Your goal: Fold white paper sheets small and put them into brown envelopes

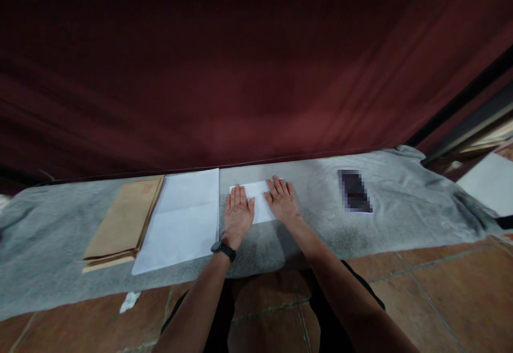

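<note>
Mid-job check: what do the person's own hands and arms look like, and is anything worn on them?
The left hand and right hand are ungloved and five-fingered. A dark watch on a dark band circles the left wrist; none shows on the right. No sleeves or cables show on the left arm or right arm.

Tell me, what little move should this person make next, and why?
Probably slide the right hand outward while the left hand holds steady, to smooth the small white paper. Both hands rest flat at its two ends, with a bare strip between them, and the soft grey cloth beneath could let it shift.
</note>
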### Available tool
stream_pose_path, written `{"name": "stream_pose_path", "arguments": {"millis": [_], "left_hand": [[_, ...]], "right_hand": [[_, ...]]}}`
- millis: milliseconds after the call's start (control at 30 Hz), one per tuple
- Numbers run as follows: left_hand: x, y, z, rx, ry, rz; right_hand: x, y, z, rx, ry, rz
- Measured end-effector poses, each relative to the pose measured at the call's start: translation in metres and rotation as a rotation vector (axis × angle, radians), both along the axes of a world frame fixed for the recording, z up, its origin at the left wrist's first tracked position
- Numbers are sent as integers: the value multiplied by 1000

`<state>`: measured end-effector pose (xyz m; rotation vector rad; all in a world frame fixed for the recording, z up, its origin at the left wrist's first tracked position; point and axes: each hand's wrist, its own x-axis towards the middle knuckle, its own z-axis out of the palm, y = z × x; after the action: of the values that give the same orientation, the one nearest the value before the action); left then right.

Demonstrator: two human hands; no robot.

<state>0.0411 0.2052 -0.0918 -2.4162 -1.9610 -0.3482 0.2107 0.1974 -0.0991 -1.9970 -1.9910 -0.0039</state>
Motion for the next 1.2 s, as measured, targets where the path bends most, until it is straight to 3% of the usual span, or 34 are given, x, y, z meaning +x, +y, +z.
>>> {"name": "stream_pose_path", "arguments": {"millis": [300,433,500,567,633,700,867,1133,1200], "left_hand": [[-10,-5,-1,7,-15,22],[-9,-5,-1,18,-21,24],[-9,-5,-2,29,-27,18],[-9,-5,-3,38,-37,11],[-10,-4,-4,43,-48,8],[-10,-4,-5,44,-56,6],[-9,-5,-4,41,-73,12],[-9,-9,3,50,-112,57],[-4,-14,8,87,-112,13]], "right_hand": [[37,-14,3,-33,-49,-89],[37,-24,14,-9,-63,-185],[24,-29,18,31,-58,-139],[6,-34,19,62,-41,11],[-12,-38,15,65,-27,163],[-23,-40,8,48,-17,218],[-15,-39,-7,65,-19,147],[16,-40,-8,47,-41,81],[16,-40,-9,44,-39,79]]}}
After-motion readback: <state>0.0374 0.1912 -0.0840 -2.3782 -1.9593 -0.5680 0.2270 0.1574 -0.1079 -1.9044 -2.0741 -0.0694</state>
